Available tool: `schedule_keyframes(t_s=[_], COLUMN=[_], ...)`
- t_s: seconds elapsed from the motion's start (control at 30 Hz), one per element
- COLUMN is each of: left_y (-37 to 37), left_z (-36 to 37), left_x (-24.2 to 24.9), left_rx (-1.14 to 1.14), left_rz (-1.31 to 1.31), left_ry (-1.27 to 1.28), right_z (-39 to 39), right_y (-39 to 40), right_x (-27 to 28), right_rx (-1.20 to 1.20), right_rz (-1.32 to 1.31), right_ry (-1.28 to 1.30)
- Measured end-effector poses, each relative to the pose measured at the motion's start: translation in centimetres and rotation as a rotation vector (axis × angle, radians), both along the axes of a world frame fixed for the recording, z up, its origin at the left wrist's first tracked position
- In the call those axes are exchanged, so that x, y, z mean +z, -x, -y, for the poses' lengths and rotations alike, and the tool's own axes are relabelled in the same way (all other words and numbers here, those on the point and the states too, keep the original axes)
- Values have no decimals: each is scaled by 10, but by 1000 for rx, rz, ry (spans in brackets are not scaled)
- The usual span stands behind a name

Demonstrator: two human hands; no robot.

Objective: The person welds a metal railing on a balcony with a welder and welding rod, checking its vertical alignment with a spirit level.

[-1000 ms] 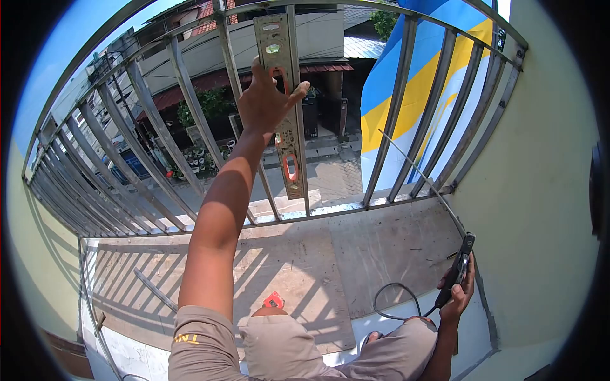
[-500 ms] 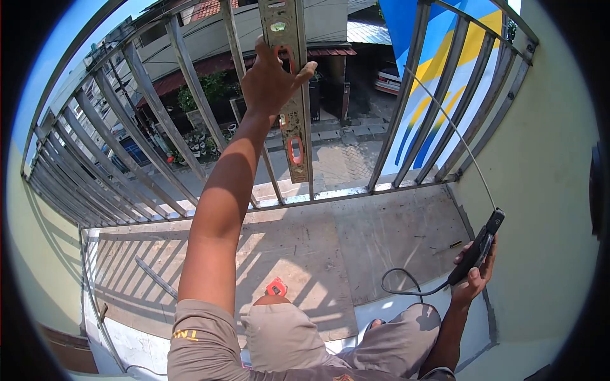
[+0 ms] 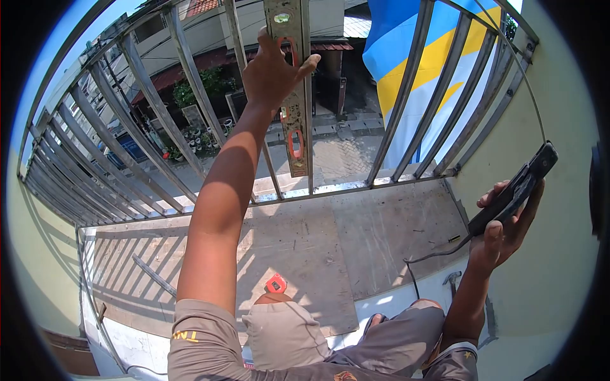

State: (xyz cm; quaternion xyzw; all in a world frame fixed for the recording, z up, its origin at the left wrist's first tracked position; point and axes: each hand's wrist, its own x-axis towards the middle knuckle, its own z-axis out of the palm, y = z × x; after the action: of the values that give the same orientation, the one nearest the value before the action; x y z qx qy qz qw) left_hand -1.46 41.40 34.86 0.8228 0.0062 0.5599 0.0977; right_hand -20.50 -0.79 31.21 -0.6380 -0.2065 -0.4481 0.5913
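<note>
My left hand [image 3: 272,77] grips a worn spirit level [image 3: 296,127], held upright against a vertical bar of the metal railing [image 3: 406,95]. Its thumb lies toward the right edge of the level. At the right, my right hand [image 3: 502,235] is wrapped round a black welding electrode holder [image 3: 513,190]. A long thin electrode [image 3: 530,89] rises from the holder, up and to the left, past the top rail. A dark cable [image 3: 438,257] hangs from the holder's lower end.
A red tape measure [image 3: 276,284] lies near my knee. On the floor board are a loose metal strip [image 3: 154,275] and, by the right wall, a hammer [image 3: 452,279]. A blue, yellow and white banner [image 3: 387,70] hangs beyond the railing.
My right hand has moved up and to the right with the holder, and the electrode tip has left the bar area. The hammer has come into view. My left hand has barely shifted.
</note>
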Motion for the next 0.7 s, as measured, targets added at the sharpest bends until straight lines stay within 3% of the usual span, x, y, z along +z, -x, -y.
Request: schedule_keyframes(t_s=[0.47, 0.7], left_y=[7, 8], left_z=[7, 7], left_x=[3, 4], left_rx=[31, 27], left_rz=[15, -40], left_ry=[-6, 32], right_z=[-20, -29], right_y=[-6, -27], right_x=[-12, -14], right_rx=[43, -132], right_rz=[-2, 327], right_ry=[139, 508])
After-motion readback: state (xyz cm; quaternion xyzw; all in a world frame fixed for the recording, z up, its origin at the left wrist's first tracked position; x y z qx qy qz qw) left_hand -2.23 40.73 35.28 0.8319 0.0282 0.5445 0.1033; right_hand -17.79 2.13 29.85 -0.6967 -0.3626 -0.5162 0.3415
